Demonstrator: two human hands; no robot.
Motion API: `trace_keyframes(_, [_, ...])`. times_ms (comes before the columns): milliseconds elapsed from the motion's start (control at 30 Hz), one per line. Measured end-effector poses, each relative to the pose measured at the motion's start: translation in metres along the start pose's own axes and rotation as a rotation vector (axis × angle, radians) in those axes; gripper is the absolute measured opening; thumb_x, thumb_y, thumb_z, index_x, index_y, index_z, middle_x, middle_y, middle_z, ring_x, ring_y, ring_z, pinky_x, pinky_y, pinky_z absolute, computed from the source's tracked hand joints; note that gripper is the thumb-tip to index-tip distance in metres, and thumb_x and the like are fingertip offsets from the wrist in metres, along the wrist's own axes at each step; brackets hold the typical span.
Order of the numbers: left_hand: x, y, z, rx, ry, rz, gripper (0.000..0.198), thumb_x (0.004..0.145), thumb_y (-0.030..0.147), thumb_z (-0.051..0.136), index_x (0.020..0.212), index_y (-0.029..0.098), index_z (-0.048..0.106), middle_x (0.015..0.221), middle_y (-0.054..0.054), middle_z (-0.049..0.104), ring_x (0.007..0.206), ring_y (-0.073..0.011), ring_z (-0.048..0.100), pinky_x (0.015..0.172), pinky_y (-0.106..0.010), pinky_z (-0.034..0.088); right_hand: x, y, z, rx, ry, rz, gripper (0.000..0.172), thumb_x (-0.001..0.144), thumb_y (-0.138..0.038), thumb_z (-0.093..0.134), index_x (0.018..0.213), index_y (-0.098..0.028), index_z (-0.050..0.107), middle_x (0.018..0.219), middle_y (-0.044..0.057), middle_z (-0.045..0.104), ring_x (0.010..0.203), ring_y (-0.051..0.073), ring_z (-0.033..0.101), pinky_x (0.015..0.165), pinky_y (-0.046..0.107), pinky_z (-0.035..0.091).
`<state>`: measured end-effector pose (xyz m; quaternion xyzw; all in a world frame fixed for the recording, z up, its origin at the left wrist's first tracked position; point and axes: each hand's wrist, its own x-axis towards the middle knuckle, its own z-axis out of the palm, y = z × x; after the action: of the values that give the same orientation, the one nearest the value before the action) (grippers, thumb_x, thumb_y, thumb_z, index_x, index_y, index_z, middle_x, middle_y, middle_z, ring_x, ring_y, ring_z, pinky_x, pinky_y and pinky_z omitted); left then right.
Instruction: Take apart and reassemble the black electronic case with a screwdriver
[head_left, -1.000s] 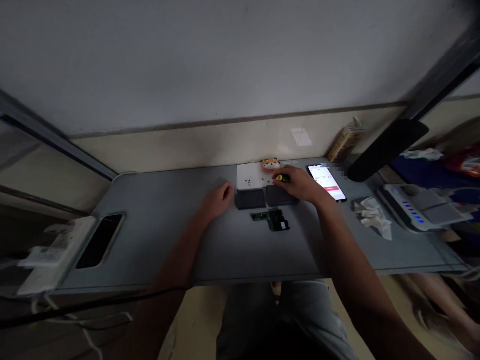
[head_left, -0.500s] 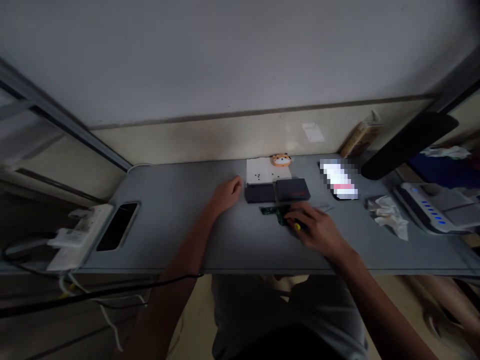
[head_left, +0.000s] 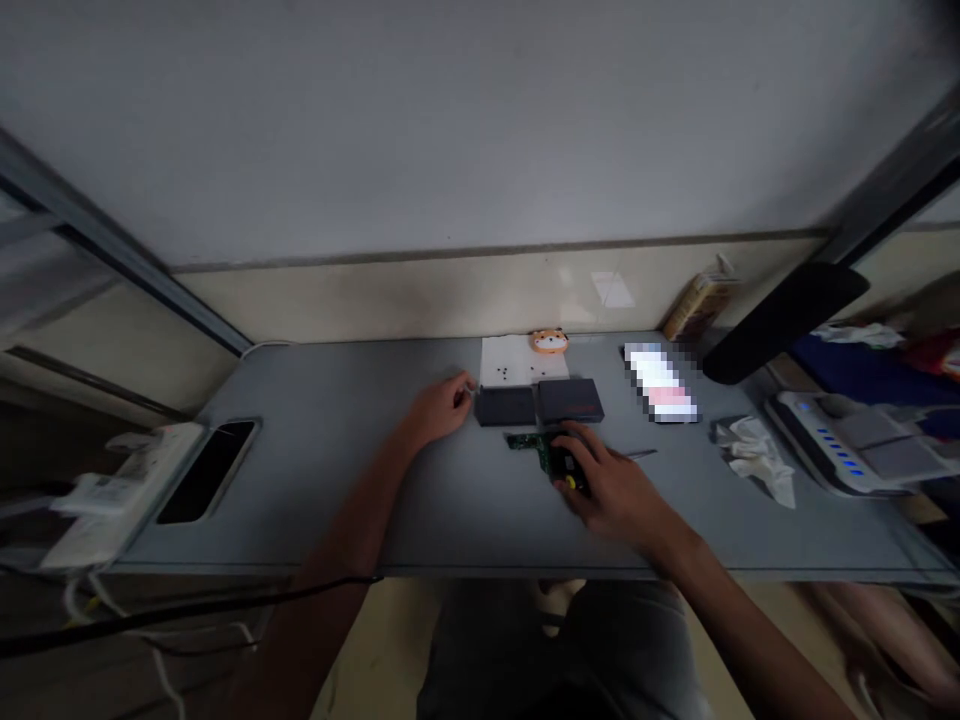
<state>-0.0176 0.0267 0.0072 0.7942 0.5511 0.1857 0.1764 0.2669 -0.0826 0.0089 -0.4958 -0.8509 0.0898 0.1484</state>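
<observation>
The right hand (head_left: 611, 480) is closed around a yellow-ended screwdriver (head_left: 571, 482); the shaft projects beyond the far side of the hand, pointing away to the right. The tool appears to be tucked in this way to free the finger and thumb, which span the dark end of a green circuit board (head_left: 544, 450). The board lies in the space between the two hands, nearer the right; whether it is lifted clear of the table (head_left: 315, 470) cannot be told.

The left hand (head_left: 442, 405) rests with its fingers curled inward; from here I cannot tell whether they enclose anything small. Just beside its fingertips is a shallow black tray (head_left: 505, 406). A black box-like part (head_left: 571, 400) sits next to the tray, just beyond the right hand's fingers. The pair are probably set side by side to remain within reach of both hands.

Beyond the tray, ahead of the left fingertips, a white sheet (head_left: 495, 352) carries small dark pieces (head_left: 505, 371), likely screws. The pale ground presumably makes them easy to find. An orange animal-faced case (head_left: 550, 342) sits on its far edge, perhaps as a weight.
</observation>
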Motion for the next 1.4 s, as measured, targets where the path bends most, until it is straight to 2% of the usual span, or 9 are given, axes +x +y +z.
trace_keyframes(167, [-0.003,0.003,-0.005,0.0,-0.016,0.021,0.018,0.084,0.019,0.052,0.096,0.022,0.065,0.065,0.003,0.056,0.058,-0.0154,0.053,0.059,-0.026,0.038,0.004,-0.003,-0.01,-0.001,-0.055,-0.016,0.026,0.09,-0.026,0.058,0.115,-0.023,0.062,0.128,0.013,0.066,0.075,0.022,0.071,0.066,0.038,0.058])
trace_keyframes(267, [-0.003,0.003,-0.005,-0.002,-0.025,0.023,0.017,0.083,0.018,0.055,0.096,0.022,0.066,0.067,0.003,0.058,0.06,-0.0155,0.055,0.06,-0.027,0.04,0.017,-0.006,-0.023,0.066,0.017,-0.025,0.024,0.09,-0.026,0.059,0.113,-0.024,0.062,0.127,0.012,0.066,0.076,0.021,0.07,0.064,0.035,0.056])
trace_keyframes(400, [-0.001,0.0,-0.003,-0.002,-0.039,0.012,0.017,0.085,0.02,0.058,0.098,0.022,0.068,0.07,0.001,0.059,0.063,-0.0164,0.057,0.062,-0.027,0.04,0.066,-0.008,-0.042,0.187,0.178,0.025,0.021,0.094,-0.031,0.055,0.113,-0.023,0.06,0.131,0.012,0.065,0.097,0.026,0.07,0.07,0.034,0.053])
trace_keyframes(500, [0.0,-0.003,-0.003,-0.007,-0.039,0.012,0.018,0.087,0.024,0.058,0.101,0.022,0.069,0.073,0.001,0.061,0.066,-0.0167,0.058,0.063,-0.027,0.042,0.104,-0.003,-0.043,0.18,0.112,0.045,0.02,0.093,-0.03,0.056,0.111,-0.023,0.059,0.122,0.01,0.068,0.09,0.025,0.068,0.07,0.034,0.048])
trace_keyframes(567, [-0.001,-0.004,-0.004,-0.029,-0.049,0.016,0.018,0.088,0.026,0.057,0.102,0.022,0.069,0.074,0.0,0.062,0.067,-0.0168,0.058,0.065,-0.028,0.044,0.117,0.004,-0.037,0.138,0.029,0.044,0.02,0.093,-0.03,0.055,0.11,-0.022,0.06,0.12,0.01,0.068,0.088,0.025,0.067,0.07,0.034,0.046])
trace_keyframes(700, [-0.001,-0.006,-0.005,-0.033,-0.066,0.012,0.021,0.089,0.027,0.058,0.106,0.023,0.07,0.079,-0.001,0.065,0.069,-0.0173,0.06,0.068,-0.029,0.046,0.114,0.013,-0.026,0.044,-0.111,0.002,0.02,0.092,-0.03,0.056,0.11,-0.022,0.061,0.121,0.009,0.067,0.078,0.021,0.065,0.065,0.032,0.041])
trace_keyframes(1000, [0.0,-0.005,-0.002,0.024,-0.078,0.007,0.025,0.09,0.029,0.056,0.11,0.023,0.069,0.086,-0.003,0.069,0.074,-0.0186,0.063,0.073,-0.03,0.049,0.109,0.01,-0.029,-0.026,-0.238,-0.015,0.027,0.09,-0.033,0.062,0.114,-0.022,0.066,0.124,0.008,0.065,0.075,0.018,0.065,0.067,0.032,0.041])
trace_keyframes(1400, [-0.002,-0.004,0.0,0.079,-0.063,0.074,0.027,0.093,0.026,0.053,0.114,0.021,0.07,0.093,-0.005,0.072,0.084,-0.0204,0.067,0.081,-0.032,0.053,0.106,0.013,-0.023,-0.011,-0.197,-0.06,0.032,0.09,-0.036,0.067,0.119,-0.025,0.067,0.134,0.007,0.064,0.082,0.019,0.069,0.069,0.031,0.045])
